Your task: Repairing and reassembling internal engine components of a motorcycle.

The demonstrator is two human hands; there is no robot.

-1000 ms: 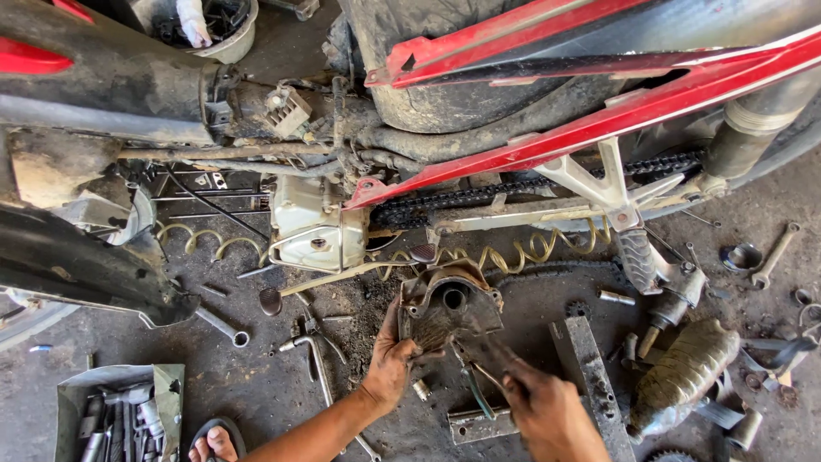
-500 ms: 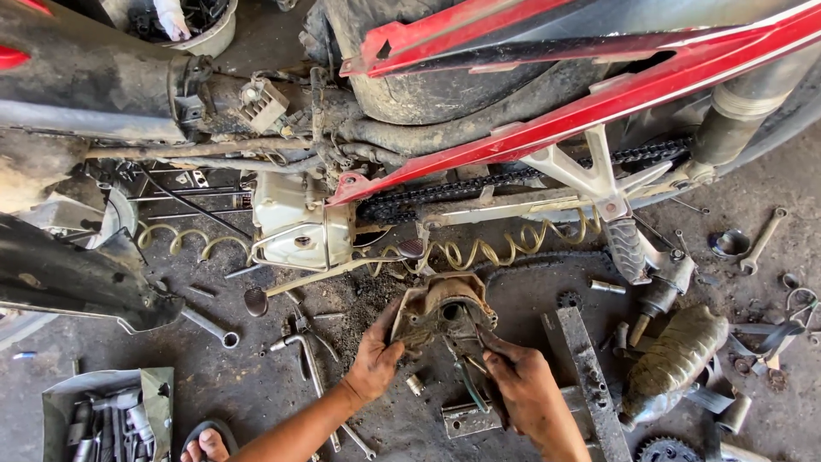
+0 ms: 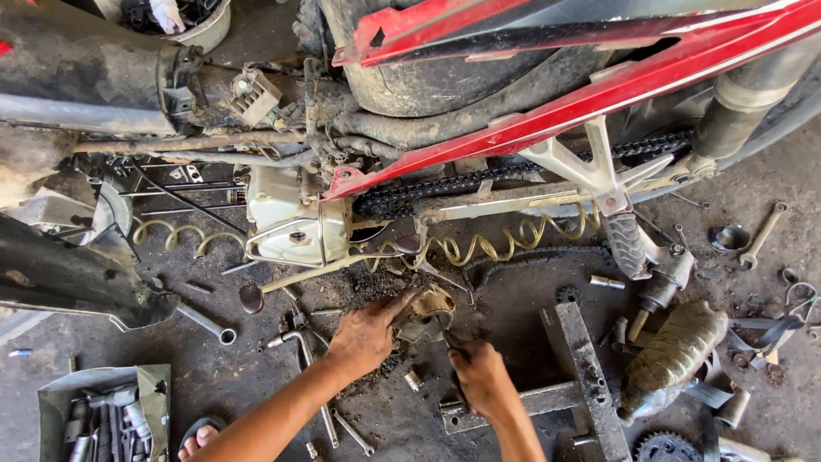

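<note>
Below the red motorcycle frame (image 3: 616,85), on the oily concrete floor (image 3: 530,299), lies a scatter of parts: a drive chain (image 3: 479,178), a coiled yellowish hose (image 3: 505,244), an open-ended wrench (image 3: 205,322) and a sprocket (image 3: 665,447). At centre, my left hand (image 3: 363,338) closes around a grimy, tan metal engine part (image 3: 425,310) resting on the floor amid black grit. My right hand (image 3: 481,376) is curled around a dark tool (image 3: 451,342) whose tip meets that part. At lower left, an open grey box (image 3: 107,415) holds sockets and metal tools. At top left, a pale bucket (image 3: 205,26) holds rags.
</note>
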